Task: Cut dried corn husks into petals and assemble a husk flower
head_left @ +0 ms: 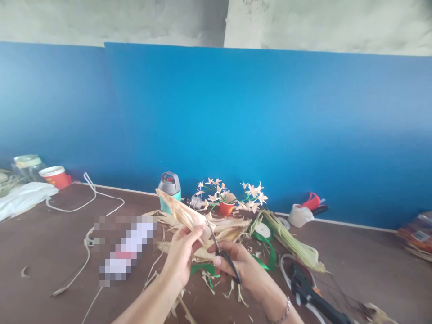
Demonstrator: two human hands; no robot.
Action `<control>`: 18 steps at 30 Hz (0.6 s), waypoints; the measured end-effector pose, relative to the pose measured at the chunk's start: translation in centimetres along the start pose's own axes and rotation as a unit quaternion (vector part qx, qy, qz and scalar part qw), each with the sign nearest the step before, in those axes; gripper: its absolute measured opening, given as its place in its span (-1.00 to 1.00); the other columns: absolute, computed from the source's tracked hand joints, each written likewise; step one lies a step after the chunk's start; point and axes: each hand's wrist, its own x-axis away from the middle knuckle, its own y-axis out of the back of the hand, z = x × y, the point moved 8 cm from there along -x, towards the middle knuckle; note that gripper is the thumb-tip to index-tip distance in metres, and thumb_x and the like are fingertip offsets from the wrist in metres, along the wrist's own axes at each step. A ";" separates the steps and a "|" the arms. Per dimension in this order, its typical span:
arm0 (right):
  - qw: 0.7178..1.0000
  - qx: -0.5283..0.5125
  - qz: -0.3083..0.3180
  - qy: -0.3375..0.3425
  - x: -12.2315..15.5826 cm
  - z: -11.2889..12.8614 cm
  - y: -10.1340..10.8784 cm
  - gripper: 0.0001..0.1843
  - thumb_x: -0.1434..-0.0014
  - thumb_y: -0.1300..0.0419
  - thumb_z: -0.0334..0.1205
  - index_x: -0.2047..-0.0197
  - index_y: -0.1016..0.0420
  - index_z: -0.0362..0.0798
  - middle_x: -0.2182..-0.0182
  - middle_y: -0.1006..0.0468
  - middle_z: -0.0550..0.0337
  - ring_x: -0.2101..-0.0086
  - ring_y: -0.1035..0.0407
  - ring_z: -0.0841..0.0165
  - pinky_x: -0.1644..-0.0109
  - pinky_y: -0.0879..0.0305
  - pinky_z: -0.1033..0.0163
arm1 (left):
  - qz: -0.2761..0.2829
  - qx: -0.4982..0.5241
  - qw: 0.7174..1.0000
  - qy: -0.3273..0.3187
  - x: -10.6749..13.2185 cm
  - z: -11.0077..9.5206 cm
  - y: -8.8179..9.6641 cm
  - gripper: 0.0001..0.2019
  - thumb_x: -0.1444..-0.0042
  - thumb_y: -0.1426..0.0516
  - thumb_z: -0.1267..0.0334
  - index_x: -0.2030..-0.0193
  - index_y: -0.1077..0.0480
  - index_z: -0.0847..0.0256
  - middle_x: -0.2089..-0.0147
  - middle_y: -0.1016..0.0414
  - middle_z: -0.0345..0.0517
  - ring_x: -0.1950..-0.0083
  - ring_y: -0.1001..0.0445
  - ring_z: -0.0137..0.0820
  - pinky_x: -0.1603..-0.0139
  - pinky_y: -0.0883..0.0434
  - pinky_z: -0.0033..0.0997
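My left hand [184,252] pinches a pale dried corn husk [184,211], which is held up above the table and points to the upper left. In my right hand [236,263] is a pair of scissors [227,261] with black handles. Their blades reach up to the right edge of the husk; whether they are closed on it I cannot tell. Below both hands lie more dried husks [232,225] and small trimmed scraps [209,281]. Green ribbon [270,256] trails from a white-centred spool [263,230] to the right.
Behind the husks stand a teal bottle [165,204] and a red cup [227,208] beside pale flowers [253,191]. A greenish husk bundle [293,243] and a black-handled tool [313,294] lie right. White cable [83,265] crosses the left side. A blue panel [236,126] rises behind the table.
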 end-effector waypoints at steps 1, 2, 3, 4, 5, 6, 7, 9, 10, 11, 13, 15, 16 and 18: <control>1.000 -0.001 -0.003 0.000 0.0 0.0 0.0 -0.50 0.19 -0.37 0.08 0.29 -0.45 -0.13 0.64 -0.36 0.34 0.62 -0.23 0.52 0.56 -0.14 0.43 | -0.001 0.000 1.000 -0.002 0.0 0.0 0.0 -0.83 0.17 -0.29 0.26 0.44 -0.41 0.26 0.50 -0.53 -0.16 0.46 -0.48 -0.36 0.46 -0.35 -0.44; 1.000 -0.001 -0.005 0.002 0.0 0.1 0.0 -0.50 0.18 -0.37 0.07 0.29 -0.45 -0.13 0.64 -0.36 0.34 0.61 -0.23 0.52 0.56 -0.14 0.43 | -0.002 0.000 1.000 -0.004 0.0 -0.1 0.1 -0.83 0.17 -0.28 0.27 0.45 -0.41 0.26 0.50 -0.53 -0.16 0.45 -0.49 -0.35 0.45 -0.36 -0.44; 1.000 0.001 -0.006 0.004 0.0 0.1 0.0 -0.51 0.17 -0.37 0.07 0.29 -0.46 -0.13 0.64 -0.35 0.34 0.61 -0.22 0.53 0.56 -0.13 0.43 | -0.003 -0.001 1.000 -0.004 0.0 -0.1 0.1 -0.83 0.16 -0.28 0.26 0.45 -0.41 0.26 0.50 -0.53 -0.16 0.45 -0.49 -0.35 0.44 -0.36 -0.43; 1.000 0.002 -0.010 0.005 0.0 0.1 0.0 -0.52 0.16 -0.36 0.08 0.30 -0.46 -0.13 0.64 -0.33 0.35 0.62 -0.20 0.53 0.56 -0.12 0.43 | -0.005 -0.004 1.000 -0.005 0.0 -0.1 0.2 -0.83 0.16 -0.28 0.26 0.45 -0.41 0.27 0.50 -0.53 -0.16 0.44 -0.49 -0.35 0.42 -0.36 -0.42; 1.000 0.003 -0.015 0.005 0.1 0.1 0.1 -0.53 0.16 -0.36 0.07 0.31 -0.46 -0.14 0.65 -0.31 0.36 0.62 -0.18 0.54 0.57 -0.10 0.44 | -0.007 -0.007 1.000 -0.007 0.0 -0.2 0.3 -0.83 0.16 -0.28 0.26 0.46 -0.41 0.27 0.50 -0.52 -0.16 0.44 -0.49 -0.36 0.40 -0.37 -0.42; 1.000 0.004 -0.019 0.004 0.1 0.0 0.2 -0.54 0.16 -0.36 0.07 0.31 -0.47 -0.14 0.66 -0.30 0.36 0.63 -0.16 0.54 0.57 -0.09 0.44 | -0.011 -0.011 1.000 -0.012 0.0 -0.3 0.3 -0.83 0.17 -0.28 0.26 0.46 -0.41 0.27 0.50 -0.52 -0.17 0.44 -0.48 -0.37 0.37 -0.37 -0.42; 1.000 0.004 -0.022 0.004 0.1 -0.1 0.2 -0.54 0.15 -0.36 0.07 0.32 -0.47 -0.14 0.66 -0.29 0.37 0.63 -0.14 0.55 0.57 -0.08 0.43 | -0.014 -0.014 1.000 -0.017 0.0 -0.4 0.4 -0.83 0.18 -0.29 0.26 0.46 -0.42 0.27 0.50 -0.52 -0.18 0.43 -0.48 -0.38 0.34 -0.37 -0.42; 1.000 0.009 -0.020 0.007 0.1 -0.2 0.2 -0.54 0.14 -0.35 0.07 0.31 -0.47 -0.14 0.65 -0.29 0.36 0.63 -0.12 0.56 0.58 -0.06 0.43 | -0.017 -0.016 0.999 -0.021 0.0 -0.6 0.4 -0.83 0.19 -0.30 0.27 0.47 -0.41 0.27 0.49 -0.51 -0.20 0.43 -0.46 -0.41 0.32 -0.37 -0.44; 1.000 0.013 -0.017 0.010 0.1 -0.2 0.2 -0.54 0.13 -0.34 0.08 0.31 -0.48 -0.14 0.65 -0.30 0.36 0.64 -0.11 0.56 0.58 -0.05 0.43 | -0.018 -0.016 1.000 -0.021 0.0 -0.6 0.5 -0.82 0.20 -0.30 0.27 0.48 -0.41 0.26 0.49 -0.51 -0.20 0.44 -0.46 -0.41 0.33 -0.37 -0.45; 1.000 0.017 -0.015 0.012 0.1 -0.1 0.2 -0.54 0.12 -0.33 0.09 0.31 -0.48 -0.14 0.66 -0.29 0.35 0.64 -0.10 0.56 0.59 -0.03 0.43 | -0.017 -0.014 1.000 -0.019 -0.1 -0.6 0.4 -0.82 0.20 -0.30 0.27 0.49 -0.40 0.26 0.50 -0.51 -0.20 0.44 -0.45 -0.42 0.34 -0.36 -0.45; 0.999 0.025 -0.013 0.017 0.1 0.0 0.3 -0.53 0.11 -0.32 0.10 0.31 -0.48 -0.15 0.68 -0.27 0.37 0.65 -0.07 0.57 0.60 0.01 0.43 | -0.012 -0.010 1.000 -0.017 -0.1 -0.6 0.4 -0.83 0.19 -0.30 0.27 0.50 -0.39 0.27 0.51 -0.50 -0.20 0.45 -0.44 -0.43 0.35 -0.36 -0.47; 0.999 0.029 -0.014 0.020 0.2 0.2 0.3 -0.53 0.12 -0.32 0.11 0.31 -0.48 -0.15 0.69 -0.25 0.37 0.65 -0.06 0.57 0.61 0.04 0.43 | -0.006 -0.006 1.000 -0.018 -0.2 -0.5 0.3 -0.84 0.17 -0.29 0.28 0.50 -0.40 0.27 0.51 -0.50 -0.20 0.46 -0.43 -0.45 0.36 -0.36 -0.48; 0.999 0.029 -0.015 0.020 0.2 0.3 0.3 -0.53 0.12 -0.32 0.10 0.32 -0.48 -0.15 0.69 -0.24 0.37 0.65 -0.05 0.57 0.61 0.06 0.43 | -0.004 -0.005 1.000 -0.018 -0.2 -0.5 0.3 -0.84 0.17 -0.29 0.29 0.50 -0.40 0.28 0.51 -0.50 -0.20 0.46 -0.43 -0.45 0.36 -0.36 -0.48; 0.999 0.028 -0.019 0.013 0.3 0.4 0.3 -0.54 0.12 -0.33 0.09 0.32 -0.48 -0.15 0.70 -0.23 0.38 0.65 -0.04 0.57 0.62 0.09 0.44 | -0.003 -0.007 1.000 -0.019 -0.3 -0.6 0.4 -0.84 0.18 -0.30 0.29 0.50 -0.42 0.28 0.50 -0.50 -0.20 0.46 -0.42 -0.46 0.37 -0.36 -0.50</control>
